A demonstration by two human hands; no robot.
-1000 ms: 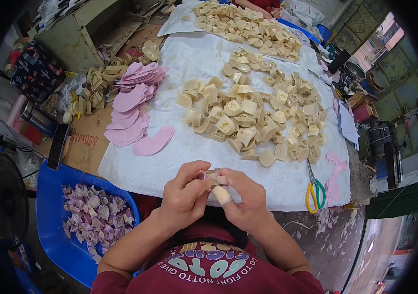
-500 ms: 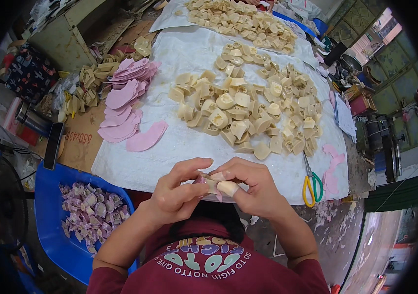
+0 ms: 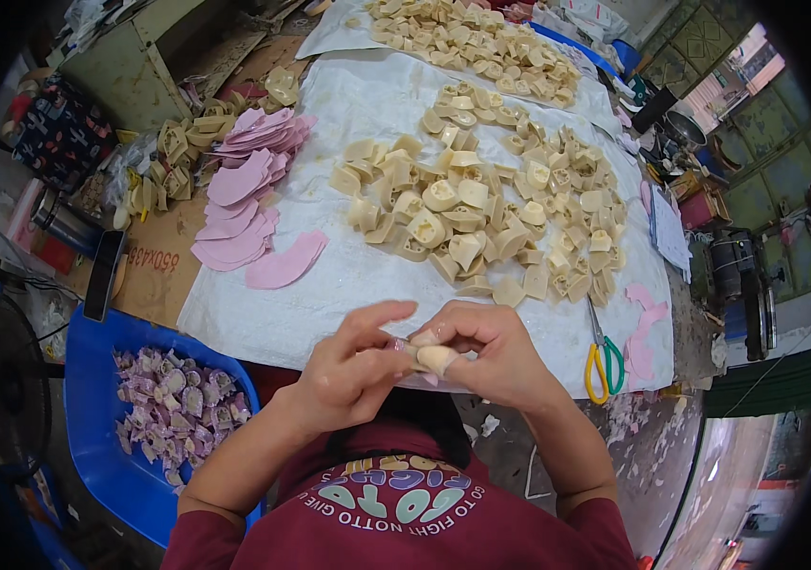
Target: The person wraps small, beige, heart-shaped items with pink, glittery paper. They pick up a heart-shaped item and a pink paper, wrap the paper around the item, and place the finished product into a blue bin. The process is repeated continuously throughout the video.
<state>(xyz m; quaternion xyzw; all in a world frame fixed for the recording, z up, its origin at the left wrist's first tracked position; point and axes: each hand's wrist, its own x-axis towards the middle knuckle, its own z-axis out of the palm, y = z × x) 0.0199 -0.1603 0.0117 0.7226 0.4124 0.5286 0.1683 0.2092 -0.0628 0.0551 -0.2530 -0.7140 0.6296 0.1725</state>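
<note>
I have one small piece (image 3: 409, 349) between my hands, in front of my body by the near edge of the white sheet (image 3: 329, 114). Little of it shows past my fingers: a greyish-beige patch, a shiny bit of pinkish purple at the left-hand side, and a scrap of pink peeking out below. Its full shape is hidden — I cannot tell how far the pink covers it.

My left hand (image 3: 343, 375) pinches it from the left, the index finger lifted clear and pointing away to the right. My right hand (image 3: 496, 356) closes on it from the other side, the thumb, in a pale cover (image 3: 438, 358), pressing against it.

Ahead lies a heap of bare beige pieces (image 3: 481, 218), hollow and cup-like, with a stack of curved pink sheets (image 3: 244, 190) to its left. Shiny pinkish-purple pieces (image 3: 182, 404) fill part of the blue tub (image 3: 92, 408) at my left; scissors (image 3: 603, 344) with yellow and green handles lie to my right.
</note>
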